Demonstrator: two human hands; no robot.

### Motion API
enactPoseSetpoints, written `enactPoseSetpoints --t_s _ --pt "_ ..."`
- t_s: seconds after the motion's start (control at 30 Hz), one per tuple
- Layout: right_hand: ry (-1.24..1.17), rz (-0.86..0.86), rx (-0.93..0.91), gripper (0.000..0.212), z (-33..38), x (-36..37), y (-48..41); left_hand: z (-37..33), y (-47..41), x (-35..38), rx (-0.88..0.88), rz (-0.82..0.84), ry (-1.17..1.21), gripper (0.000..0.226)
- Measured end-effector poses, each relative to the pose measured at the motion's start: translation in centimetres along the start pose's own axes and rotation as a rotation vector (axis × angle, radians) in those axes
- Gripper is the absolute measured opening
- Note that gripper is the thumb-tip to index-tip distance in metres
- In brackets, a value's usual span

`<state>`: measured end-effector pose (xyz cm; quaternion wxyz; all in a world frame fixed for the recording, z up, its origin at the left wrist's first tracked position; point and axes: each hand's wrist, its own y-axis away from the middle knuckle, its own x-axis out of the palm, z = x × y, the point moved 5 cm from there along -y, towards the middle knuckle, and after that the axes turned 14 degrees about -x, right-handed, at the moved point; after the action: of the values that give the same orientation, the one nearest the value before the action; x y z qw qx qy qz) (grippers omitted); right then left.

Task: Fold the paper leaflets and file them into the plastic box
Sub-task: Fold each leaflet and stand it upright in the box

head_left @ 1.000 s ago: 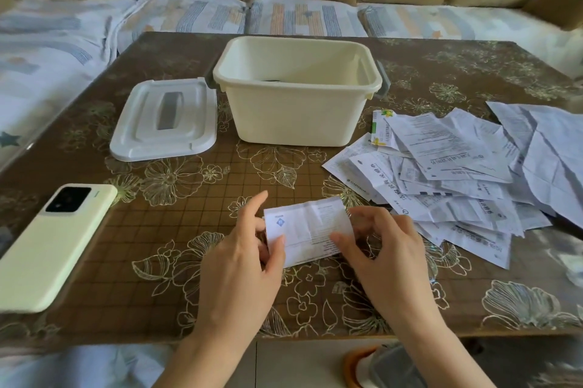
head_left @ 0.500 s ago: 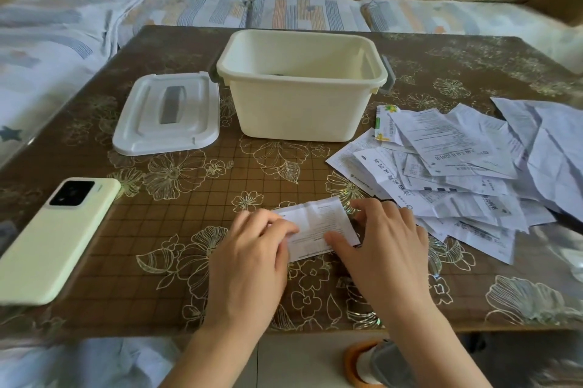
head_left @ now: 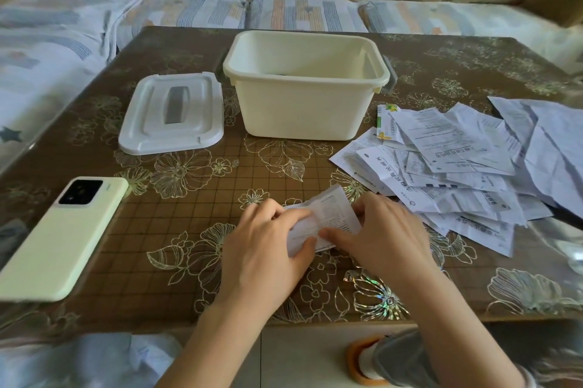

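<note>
Centrally, at the near part of the table (head_left: 157, 230), we hold one partly folded leaflet (head_left: 328, 214) between both hands, just above or on the tabletop; we cannot tell which. Its far right corner tilts upward and printed text shows on that flap.

Our left hand (head_left: 268, 249) lies palm down over the leaflet's left part. Its fingers are curled over the far edge and the thumb pinches the near edge. Our right hand (head_left: 385, 239) grips the right part: the thumb presses flat along the near edge, pointing left, and the curled fingers close behind the right edge. The two thumb tips nearly meet.

The pile of leaflets (head_left: 457, 173) lies unfolded and overlapping just right of the right hand, spreading to the right edge of the view. The plastic box (head_left: 299, 110), cream-coloured and uncovered, stands far of the hands, well apart from them. The nearest sheets of the pile lie just beside its near right corner. A small dark item shows inside it; we cannot identify it.

The lid (head_left: 172, 113) lies flat just left of the box. A phone (head_left: 60, 236), camera side up, lies at the near left, well apart from the left hand. A sofa (head_left: 303, 9) with patterned covers runs along the far side of the table.
</note>
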<state>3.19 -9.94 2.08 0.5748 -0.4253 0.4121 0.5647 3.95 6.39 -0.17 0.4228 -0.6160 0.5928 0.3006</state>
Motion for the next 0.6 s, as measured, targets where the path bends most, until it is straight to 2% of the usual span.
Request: enactPoseSetpoints --t_s 0.2,0.3,0.37,0.4,0.5,0.6 --pt "-0.486 -0.111 -0.13 0.023 -0.2 -0.6 0.6 -0.2 -1.0 -0.4 -0.029 0.112 -0.06 0.05" --pt "-0.64 -0.134 -0.24 0.032 1.0 0.2 1.6 0.1 -1.1 -0.3 -0.024 0.107 -0.073 0.051" --pt "-0.581 -0.173 -0.321 0.041 1.6 0.8 2.1 0.5 -1.1 -0.2 -0.023 0.101 -0.004 0.059" --pt "-0.521 -0.2 -0.368 0.042 1.8 1.0 2.2 0.8 -1.0 -0.1 -0.029 0.107 0.052 0.07" --pt "-0.406 -0.242 -0.432 0.036 1.9 1.6 2.3 1.6 -0.4 -0.3 -0.016 0.103 0.177 0.103" --pt "-0.353 -0.251 -0.486 0.028 1.8 1.8 2.2 2.0 0.3 -0.7 0.057 0.079 0.233 0.099"
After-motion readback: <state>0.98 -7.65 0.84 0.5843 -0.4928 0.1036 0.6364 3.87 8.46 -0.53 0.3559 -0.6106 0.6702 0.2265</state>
